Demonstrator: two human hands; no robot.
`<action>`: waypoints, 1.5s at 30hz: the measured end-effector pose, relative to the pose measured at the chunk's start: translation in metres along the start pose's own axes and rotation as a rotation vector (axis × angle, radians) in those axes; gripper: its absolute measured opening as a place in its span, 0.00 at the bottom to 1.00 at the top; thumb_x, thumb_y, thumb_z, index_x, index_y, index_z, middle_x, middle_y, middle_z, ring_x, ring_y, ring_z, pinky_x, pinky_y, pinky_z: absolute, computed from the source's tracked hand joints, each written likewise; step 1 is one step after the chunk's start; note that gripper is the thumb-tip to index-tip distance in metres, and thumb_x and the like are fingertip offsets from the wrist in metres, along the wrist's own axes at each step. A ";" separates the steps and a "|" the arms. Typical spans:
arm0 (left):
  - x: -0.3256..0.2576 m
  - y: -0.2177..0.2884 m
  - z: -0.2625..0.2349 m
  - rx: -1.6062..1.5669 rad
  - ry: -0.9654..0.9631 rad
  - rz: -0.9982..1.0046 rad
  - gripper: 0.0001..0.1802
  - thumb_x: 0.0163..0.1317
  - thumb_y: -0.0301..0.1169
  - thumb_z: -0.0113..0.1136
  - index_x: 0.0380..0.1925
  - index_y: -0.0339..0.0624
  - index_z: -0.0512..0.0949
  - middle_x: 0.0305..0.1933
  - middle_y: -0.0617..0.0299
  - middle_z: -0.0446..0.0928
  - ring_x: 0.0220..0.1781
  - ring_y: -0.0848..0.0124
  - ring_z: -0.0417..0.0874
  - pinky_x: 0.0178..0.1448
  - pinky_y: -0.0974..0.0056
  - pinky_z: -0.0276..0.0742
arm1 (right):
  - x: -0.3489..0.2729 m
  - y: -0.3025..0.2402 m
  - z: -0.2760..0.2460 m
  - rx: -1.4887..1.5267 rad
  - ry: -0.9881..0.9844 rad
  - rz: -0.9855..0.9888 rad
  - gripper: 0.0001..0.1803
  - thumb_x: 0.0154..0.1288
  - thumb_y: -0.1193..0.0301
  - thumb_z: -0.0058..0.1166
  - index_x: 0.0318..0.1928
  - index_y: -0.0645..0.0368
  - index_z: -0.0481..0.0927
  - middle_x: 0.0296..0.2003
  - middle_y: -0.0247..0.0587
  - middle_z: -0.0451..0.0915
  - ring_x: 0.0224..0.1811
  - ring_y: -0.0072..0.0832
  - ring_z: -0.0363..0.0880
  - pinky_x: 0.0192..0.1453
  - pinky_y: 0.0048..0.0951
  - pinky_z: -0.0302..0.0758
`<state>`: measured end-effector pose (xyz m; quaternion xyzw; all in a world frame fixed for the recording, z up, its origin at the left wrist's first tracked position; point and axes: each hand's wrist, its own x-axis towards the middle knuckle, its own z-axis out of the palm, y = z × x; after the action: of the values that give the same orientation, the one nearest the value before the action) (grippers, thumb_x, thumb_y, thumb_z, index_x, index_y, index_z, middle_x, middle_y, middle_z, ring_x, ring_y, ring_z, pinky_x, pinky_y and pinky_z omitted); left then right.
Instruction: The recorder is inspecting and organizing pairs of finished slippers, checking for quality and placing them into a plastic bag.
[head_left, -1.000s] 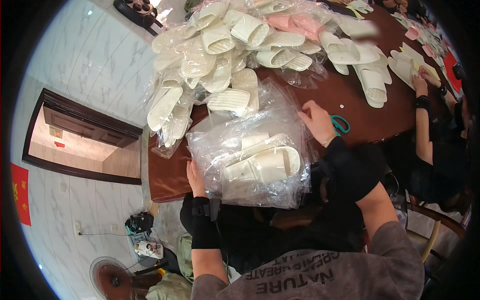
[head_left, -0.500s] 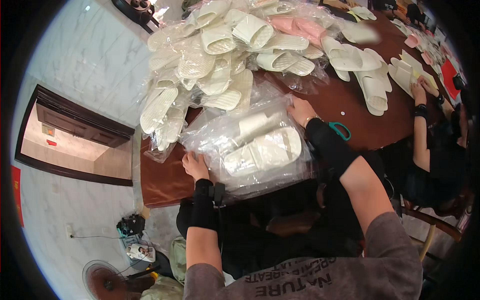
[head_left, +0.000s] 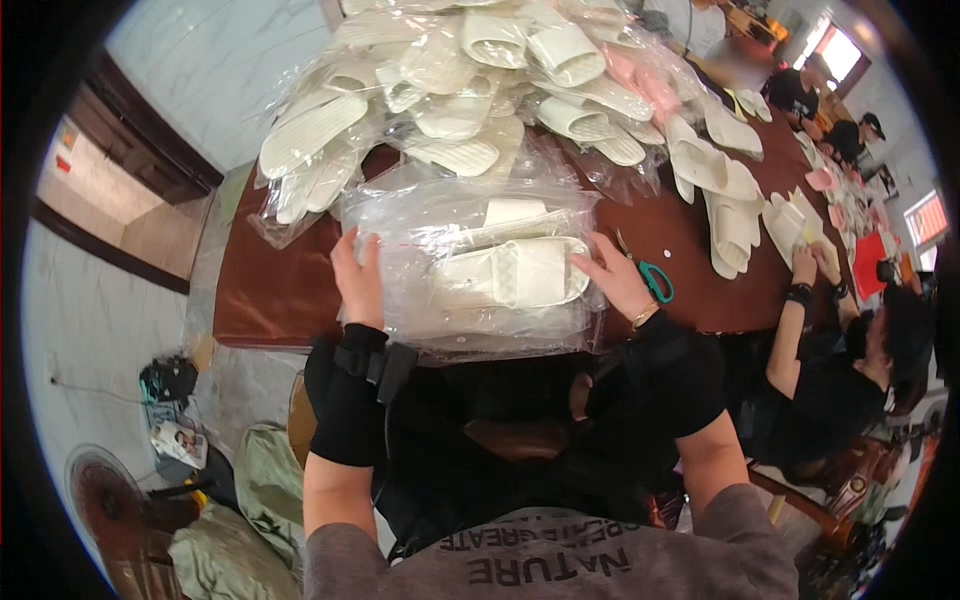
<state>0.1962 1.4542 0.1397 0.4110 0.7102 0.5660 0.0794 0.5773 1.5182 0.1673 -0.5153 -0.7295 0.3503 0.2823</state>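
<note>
Left hand point(head_left: 358, 278) grip clamped on bag point(head_left: 470, 265) left edge, right hand point(head_left: 620, 282) flat, fingers apart, on bag right edge, slippers point(head_left: 510, 272) inside, scissors point(head_left: 655, 281) beside, on bench point(head_left: 270, 295)

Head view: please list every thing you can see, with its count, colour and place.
Bagged slipper pair: one clear bag, white slippers, table's near edge, between both hands.
Bagged slippers pile: many, white, some pink, far side of table.
Loose slippers: several, white, right of the pile.
Scissors: one, teal handles, beside the right hand.
Table: one, dark red-brown.
Co-worker: one, black clothes, seated at right.
Fan: one, floor, lower left.
Left hand: on the bag's left edge.
Right hand: on the bag's right edge.
</note>
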 end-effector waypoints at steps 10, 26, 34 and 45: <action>-0.048 0.029 -0.012 -0.249 -0.168 -0.427 0.32 0.62 0.48 0.66 0.56 0.34 0.74 0.61 0.49 0.70 0.54 0.61 0.75 0.57 0.58 0.72 | 0.001 -0.024 0.029 0.339 0.113 -0.265 0.16 0.70 0.67 0.55 0.52 0.64 0.75 0.42 0.45 0.82 0.45 0.26 0.78 0.51 0.28 0.72; -0.122 0.029 -0.074 -0.600 0.032 -0.707 0.04 0.64 0.22 0.56 0.37 0.34 0.77 0.40 0.57 0.79 0.44 0.69 0.79 0.51 0.65 0.74 | -0.006 0.044 0.066 0.564 0.267 0.068 0.12 0.70 0.67 0.49 0.41 0.65 0.77 0.34 0.32 0.77 0.37 0.20 0.72 0.45 0.24 0.71; -0.110 0.086 -0.089 0.135 0.088 0.385 0.14 0.61 0.18 0.55 0.48 0.35 0.72 0.51 0.45 0.74 0.54 0.51 0.76 0.58 0.57 0.72 | -0.014 0.022 0.053 0.840 0.168 0.254 0.17 0.70 0.62 0.48 0.42 0.65 0.81 0.38 0.37 0.82 0.40 0.23 0.78 0.48 0.23 0.72; -0.063 0.003 -0.062 -0.077 -0.587 -0.355 0.16 0.69 0.28 0.50 0.55 0.37 0.74 0.39 0.55 0.83 0.33 0.69 0.84 0.36 0.64 0.77 | 0.022 0.018 0.038 0.407 0.076 0.082 0.08 0.70 0.70 0.55 0.43 0.63 0.81 0.37 0.32 0.81 0.39 0.19 0.77 0.42 0.23 0.72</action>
<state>0.2022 1.3661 0.1415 0.4233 0.6956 0.4271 0.3930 0.5514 1.5345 0.1313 -0.4898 -0.6110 0.4816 0.3935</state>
